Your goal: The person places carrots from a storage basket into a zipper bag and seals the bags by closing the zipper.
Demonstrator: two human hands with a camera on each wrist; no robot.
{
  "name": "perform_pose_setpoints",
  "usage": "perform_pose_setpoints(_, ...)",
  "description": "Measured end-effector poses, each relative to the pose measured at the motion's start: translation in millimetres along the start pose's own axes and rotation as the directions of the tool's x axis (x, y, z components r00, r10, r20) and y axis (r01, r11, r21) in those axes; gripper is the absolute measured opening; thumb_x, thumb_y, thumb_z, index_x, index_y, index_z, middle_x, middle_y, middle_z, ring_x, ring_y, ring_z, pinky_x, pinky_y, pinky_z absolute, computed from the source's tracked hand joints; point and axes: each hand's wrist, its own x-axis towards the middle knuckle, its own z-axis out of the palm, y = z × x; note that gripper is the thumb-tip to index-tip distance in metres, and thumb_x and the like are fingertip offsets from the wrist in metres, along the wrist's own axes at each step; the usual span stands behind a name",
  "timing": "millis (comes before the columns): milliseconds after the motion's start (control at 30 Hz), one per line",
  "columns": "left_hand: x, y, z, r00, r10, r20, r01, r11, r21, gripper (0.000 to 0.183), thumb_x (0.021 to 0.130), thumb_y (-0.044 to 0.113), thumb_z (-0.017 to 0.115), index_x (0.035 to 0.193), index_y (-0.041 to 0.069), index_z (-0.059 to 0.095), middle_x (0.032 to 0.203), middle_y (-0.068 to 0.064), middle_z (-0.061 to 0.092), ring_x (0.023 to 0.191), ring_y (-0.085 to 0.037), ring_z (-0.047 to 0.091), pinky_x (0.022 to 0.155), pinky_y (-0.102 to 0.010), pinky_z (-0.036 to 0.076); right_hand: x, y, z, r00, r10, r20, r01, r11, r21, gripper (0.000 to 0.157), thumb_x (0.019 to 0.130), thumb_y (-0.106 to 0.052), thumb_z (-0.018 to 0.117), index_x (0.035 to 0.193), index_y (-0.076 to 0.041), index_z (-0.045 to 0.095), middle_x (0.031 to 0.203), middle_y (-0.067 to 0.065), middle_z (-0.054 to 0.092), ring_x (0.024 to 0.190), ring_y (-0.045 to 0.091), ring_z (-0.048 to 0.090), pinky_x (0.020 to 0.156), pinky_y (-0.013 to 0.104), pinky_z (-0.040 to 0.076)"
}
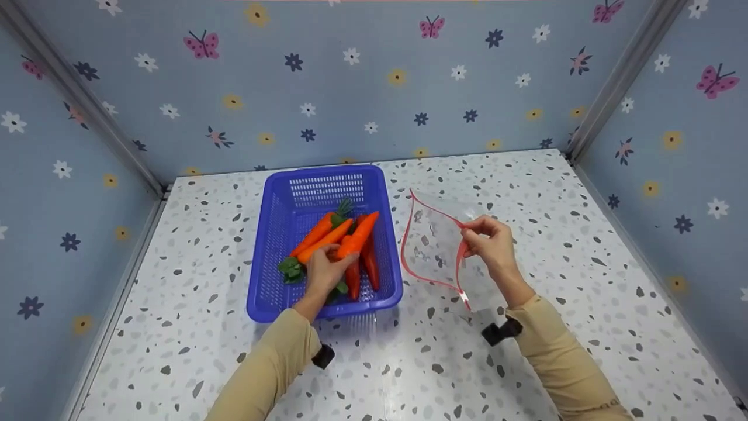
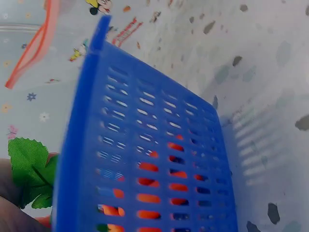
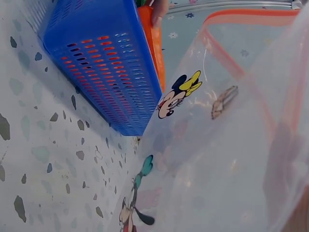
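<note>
My left hand [image 1: 327, 270] reaches into the blue plastic basket [image 1: 257, 251] and grips an orange carrot [image 1: 362, 234], its tip pointing up and right. Beside it lie more carrots [image 1: 312, 237] with green tops and darker red, pepper-like vegetables [image 1: 370, 263]. To the basket's right, my right hand [image 1: 494, 242] pinches the red-edged mouth of a clear zip bag [image 1: 429, 240], which gapes open with a white slider [image 1: 464, 297] at its near corner. Cartoon prints show on the bag [image 3: 193, 145] in the right wrist view. The basket wall [image 2: 145, 111] hides most of the vegetables in the left wrist view.
The basket and bag are on a white speckled tabletop [image 1: 193, 251]. Blue flowered panels [image 1: 350, 88] rise at the back and both sides, with metal strips [image 1: 619, 76] at the corners. A black wrist mount [image 1: 501, 332] sits at the right sleeve.
</note>
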Motion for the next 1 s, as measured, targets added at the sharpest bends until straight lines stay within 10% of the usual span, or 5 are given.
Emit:
perform_pose_setpoints(233, -12.0, 15.2, -4.9, 1.0, -0.016, -0.005, 0.016, 0.995, -0.095, 0.044, 0.072, 0.023, 0.074, 0.106, -0.001, 0.06, 0.096, -0.013, 0.059, 0.08, -0.023, 0.053, 0.067, -0.028, 0.047, 61.3, 165.3, -59.8, 0.999, -0.039, 0.031, 0.037, 0.999, 0.04, 0.015, 0.077, -0.011, 0.068, 0.088, -0.002, 0.064, 0.073, 0.014, 0.056, 0.044, 0.024, 0.054, 0.038, 0.034, 0.046)
perform_pose_setpoints(300, -15.6, 19.1, -6.0, 1.0, -0.011, 0.0, 0.011, 0.993, -0.12, 0.046, 0.072, 0.023, 0.074, 0.108, -0.002, 0.059, 0.098, -0.014, 0.059, 0.082, -0.023, 0.054, 0.071, -0.031, 0.047, 62.5, 169.4, -62.0, 0.999, -0.048, 0.021, 0.048, 0.999, 0.014, 0.018, 0.076, -0.014, 0.069, 0.089, -0.002, 0.064, 0.074, 0.016, 0.056, 0.044, 0.027, 0.053, 0.037, 0.037, 0.046)
perform_pose_setpoints(567, -30.9, 31.3, -7.9, 0.997, 0.079, 0.008, -0.076, 0.975, -0.209, 0.044, 0.073, 0.017, 0.073, 0.108, -0.003, 0.058, 0.096, -0.014, 0.058, 0.082, -0.023, 0.054, 0.073, -0.032, 0.046, 15.3, 42.9, -19.2, 1.0, 0.009, 0.03, -0.011, 0.998, 0.062, 0.008, 0.077, -0.001, 0.063, 0.083, 0.004, 0.062, 0.07, 0.017, 0.055, 0.044, 0.022, 0.053, 0.04, 0.032, 0.047)
perform_pose_setpoints(767, -45.0, 41.9, -7.8, 0.991, 0.122, 0.059, -0.103, 0.962, -0.251, 0.042, 0.073, 0.017, 0.073, 0.107, -0.001, 0.058, 0.093, -0.011, 0.056, 0.08, -0.022, 0.051, 0.07, -0.028, 0.044, 20.1, 52.7, -22.0, 0.999, 0.003, 0.036, -0.006, 0.996, 0.093, 0.006, 0.077, -0.003, 0.064, 0.081, 0.002, 0.063, 0.067, 0.013, 0.055, 0.043, 0.019, 0.054, 0.039, 0.03, 0.047)
perform_pose_setpoints(1000, -59.4, 49.6, -4.0, 0.968, 0.226, 0.107, -0.196, 0.952, -0.233, 0.042, 0.072, 0.018, 0.074, 0.106, -0.002, 0.059, 0.09, -0.011, 0.057, 0.08, -0.021, 0.051, 0.067, -0.028, 0.043, 6.5, 15.0, -5.2, 1.0, 0.028, -0.006, -0.028, 1.0, 0.004, 0.009, 0.076, 0.001, 0.062, 0.083, 0.007, 0.061, 0.067, 0.018, 0.053, 0.042, 0.02, 0.054, 0.041, 0.032, 0.048)
